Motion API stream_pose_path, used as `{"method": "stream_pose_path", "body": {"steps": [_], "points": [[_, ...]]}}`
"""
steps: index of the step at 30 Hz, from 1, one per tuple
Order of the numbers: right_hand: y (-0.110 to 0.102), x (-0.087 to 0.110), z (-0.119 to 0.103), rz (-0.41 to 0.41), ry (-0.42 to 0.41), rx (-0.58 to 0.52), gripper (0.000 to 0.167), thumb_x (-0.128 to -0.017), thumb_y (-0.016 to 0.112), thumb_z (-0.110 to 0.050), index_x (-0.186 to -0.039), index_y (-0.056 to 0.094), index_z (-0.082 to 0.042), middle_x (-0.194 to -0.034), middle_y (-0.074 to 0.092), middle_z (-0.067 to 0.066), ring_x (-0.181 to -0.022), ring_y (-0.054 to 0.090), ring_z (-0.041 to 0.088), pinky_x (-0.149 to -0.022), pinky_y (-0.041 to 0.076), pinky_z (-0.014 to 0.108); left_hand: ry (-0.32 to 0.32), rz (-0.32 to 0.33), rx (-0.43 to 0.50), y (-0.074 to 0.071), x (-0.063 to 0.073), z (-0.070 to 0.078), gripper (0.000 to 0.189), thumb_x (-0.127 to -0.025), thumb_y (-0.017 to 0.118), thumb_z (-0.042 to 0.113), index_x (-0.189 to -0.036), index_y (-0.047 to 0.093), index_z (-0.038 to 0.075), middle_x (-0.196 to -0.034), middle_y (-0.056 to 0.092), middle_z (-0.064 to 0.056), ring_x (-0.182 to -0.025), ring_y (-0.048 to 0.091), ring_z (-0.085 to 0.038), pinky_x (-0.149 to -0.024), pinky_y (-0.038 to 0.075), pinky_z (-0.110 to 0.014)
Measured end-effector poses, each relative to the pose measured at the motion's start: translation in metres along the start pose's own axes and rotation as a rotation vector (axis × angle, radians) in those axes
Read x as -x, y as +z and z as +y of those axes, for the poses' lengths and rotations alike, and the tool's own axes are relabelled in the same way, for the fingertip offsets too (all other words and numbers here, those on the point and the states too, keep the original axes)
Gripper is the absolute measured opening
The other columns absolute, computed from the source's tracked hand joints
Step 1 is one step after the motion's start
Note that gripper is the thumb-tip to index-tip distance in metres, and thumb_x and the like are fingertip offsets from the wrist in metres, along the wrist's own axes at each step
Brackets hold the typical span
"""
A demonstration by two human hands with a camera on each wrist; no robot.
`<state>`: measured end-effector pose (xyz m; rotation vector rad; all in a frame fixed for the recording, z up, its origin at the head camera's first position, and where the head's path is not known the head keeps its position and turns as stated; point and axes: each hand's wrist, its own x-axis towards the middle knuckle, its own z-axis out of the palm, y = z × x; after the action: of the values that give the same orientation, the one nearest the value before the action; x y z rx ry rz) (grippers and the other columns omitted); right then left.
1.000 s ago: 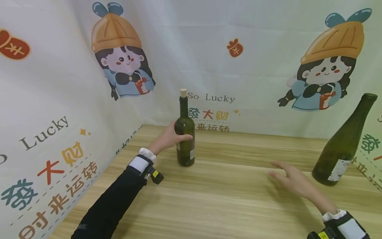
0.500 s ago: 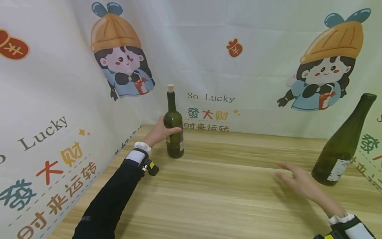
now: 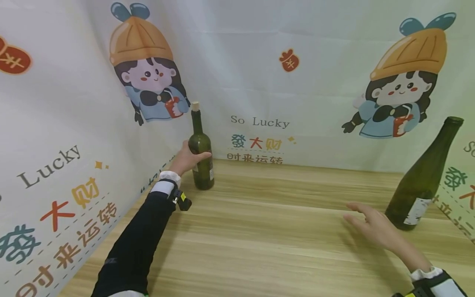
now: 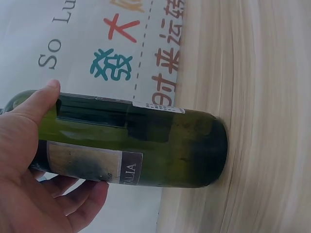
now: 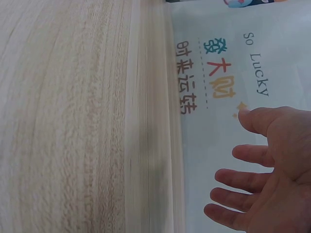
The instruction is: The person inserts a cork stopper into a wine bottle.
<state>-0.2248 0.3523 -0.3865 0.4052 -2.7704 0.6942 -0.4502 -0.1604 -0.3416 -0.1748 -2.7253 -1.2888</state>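
Observation:
Toward the back left of the table, my left hand [image 3: 183,159] grips a dark green wine bottle [image 3: 203,178] around its body. A pale cork [image 3: 195,106] sits in the bottle's mouth. In the left wrist view, the thumb and fingers wrap the bottle [image 4: 180,145] beside a tan and dark label [image 4: 90,161]; whether its base touches the wood is hard to tell. My right hand [image 3: 378,233] holds nothing, with its fingers spread apart in the right wrist view. Just right of it, a second green bottle [image 3: 421,175] stands without a visible cork.
A light wood-grain table [image 3: 274,243] spreads under both hands. Behind it and at both sides hangs a pale cloth [image 3: 237,62] printed with cartoon figures and lettering. The corked bottle is close to the left-back corner of the cloth.
My left hand has carried the corked bottle left and farther back across the table. My right hand has shifted slightly right; the second bottle stays in place.

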Motion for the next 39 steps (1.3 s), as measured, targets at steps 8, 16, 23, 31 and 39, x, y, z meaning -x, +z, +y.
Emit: {"method": "stream_pose_path", "body": {"steps": [8,16,23,31,39], "points": [[-0.001,0.002,0.0,-0.001,0.009,-0.007,0.048,-0.097,0.055,-0.029,-0.129,0.051,0.006,-0.126,0.055,0.03,-0.114,0.052,0.049,-0.085,0.047,0.059,-0.004,0.022,0.015,-0.005,-0.007,-0.007,0.11,-0.079,0.068,0.056,-0.151,-0.001,0.009,-0.147,0.033,-0.025,-0.132,0.038,-0.041,-0.107,0.033,-0.056],[0.0,0.002,0.001,0.014,0.005,-0.003,0.046,-0.095,0.057,-0.027,-0.128,0.053,0.005,-0.124,0.056,0.029,-0.113,0.053,0.048,-0.084,0.048,0.058,-0.029,0.036,-0.012,-0.008,-0.018,-0.012,0.115,-0.077,0.067,0.061,-0.151,-0.002,0.008,-0.148,0.03,-0.027,-0.133,0.035,-0.043,-0.107,0.031,-0.057],[-0.001,0.002,0.003,0.004,-0.001,-0.009,0.046,-0.096,0.056,-0.026,-0.128,0.052,0.007,-0.124,0.056,0.031,-0.114,0.052,0.048,-0.085,0.047,0.059,-0.048,0.056,-0.036,-0.01,-0.024,-0.016,0.115,-0.076,0.067,0.061,-0.151,-0.001,0.007,-0.147,0.031,-0.028,-0.132,0.036,-0.044,-0.107,0.032,-0.057],[-0.002,0.004,0.003,-0.005,0.003,-0.009,0.048,-0.097,0.054,-0.028,-0.128,0.051,0.008,-0.125,0.055,0.031,-0.114,0.052,0.048,-0.085,0.048,0.059,-0.043,0.093,-0.052,-0.008,-0.026,-0.019,0.113,-0.077,0.066,0.061,-0.15,0.002,0.004,-0.145,0.034,-0.028,-0.131,0.038,-0.043,-0.106,0.032,-0.057],[-0.004,0.005,0.004,-0.004,0.009,-0.001,0.049,-0.097,0.053,-0.031,-0.128,0.052,0.007,-0.126,0.055,0.03,-0.113,0.053,0.048,-0.084,0.048,0.058,-0.046,0.095,-0.06,-0.008,-0.025,-0.018,0.113,-0.077,0.067,0.061,-0.15,0.002,0.003,-0.144,0.035,-0.029,-0.13,0.039,-0.044,-0.105,0.033,-0.058]]}}
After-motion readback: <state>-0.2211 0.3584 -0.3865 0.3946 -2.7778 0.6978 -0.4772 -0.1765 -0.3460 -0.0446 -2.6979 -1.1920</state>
